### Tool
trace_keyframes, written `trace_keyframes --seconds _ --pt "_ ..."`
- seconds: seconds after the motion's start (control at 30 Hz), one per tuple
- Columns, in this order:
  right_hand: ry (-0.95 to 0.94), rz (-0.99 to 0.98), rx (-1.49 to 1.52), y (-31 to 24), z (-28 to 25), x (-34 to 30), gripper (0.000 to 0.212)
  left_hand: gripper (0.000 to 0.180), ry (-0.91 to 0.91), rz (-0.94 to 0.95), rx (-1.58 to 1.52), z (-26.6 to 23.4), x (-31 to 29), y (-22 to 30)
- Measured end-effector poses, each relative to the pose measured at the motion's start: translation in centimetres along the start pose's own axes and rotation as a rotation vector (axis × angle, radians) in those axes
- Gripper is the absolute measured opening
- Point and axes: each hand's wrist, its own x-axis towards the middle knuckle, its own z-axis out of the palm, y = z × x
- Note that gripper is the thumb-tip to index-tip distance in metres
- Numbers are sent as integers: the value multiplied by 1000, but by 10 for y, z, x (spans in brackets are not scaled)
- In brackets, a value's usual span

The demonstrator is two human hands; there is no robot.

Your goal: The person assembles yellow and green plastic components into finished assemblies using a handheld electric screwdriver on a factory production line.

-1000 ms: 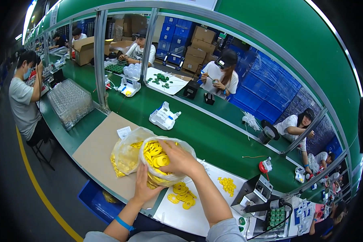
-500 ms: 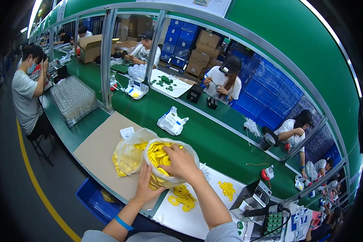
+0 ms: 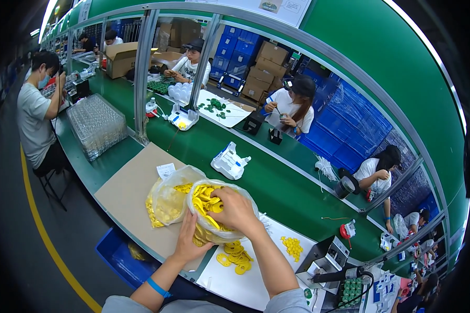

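my spread left hand [image 3: 189, 245] is seemingly steadying a translucent plastic bag [image 3: 217, 236]; my right hand [image 3: 236, 208] is resting curled among holed yellow discs [image 3: 200, 196], pinch unclear.

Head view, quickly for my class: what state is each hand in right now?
Left hand: open, cupped against the outside of the plastic bag.
Right hand: fingers curled at the yellow pieces inside; whether its grip is closed cannot be told.

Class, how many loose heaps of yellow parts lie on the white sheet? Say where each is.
2: yellow rings, left of the right forearm, and small yellow pieces, right of it. The forearm may hide more.
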Motion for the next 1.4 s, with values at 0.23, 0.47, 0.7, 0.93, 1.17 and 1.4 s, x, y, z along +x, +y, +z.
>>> trace_keyframes --seconds 0.23,0.47,0.7,0.93,1.17,1.4 --pt "224 47 222 32 5 9 48 118 -2 25 7 8 5 -15" --pt "511 -19 605 49 20 28 47 118 21 62 28 11 13 -34" --pt "768 19 1117 51 2 -4 48 117 39 41 7 14 14 -49" --pt "745 327 907 135 50 -100 51 114 49 -39 -34 48 29 -79" --pt "529 217 343 177 156 -114 44 108 52 -94 9 101 24 -90" --pt "318 296 72 165 172 -105 50 104 119 8 96 107 7 -63"
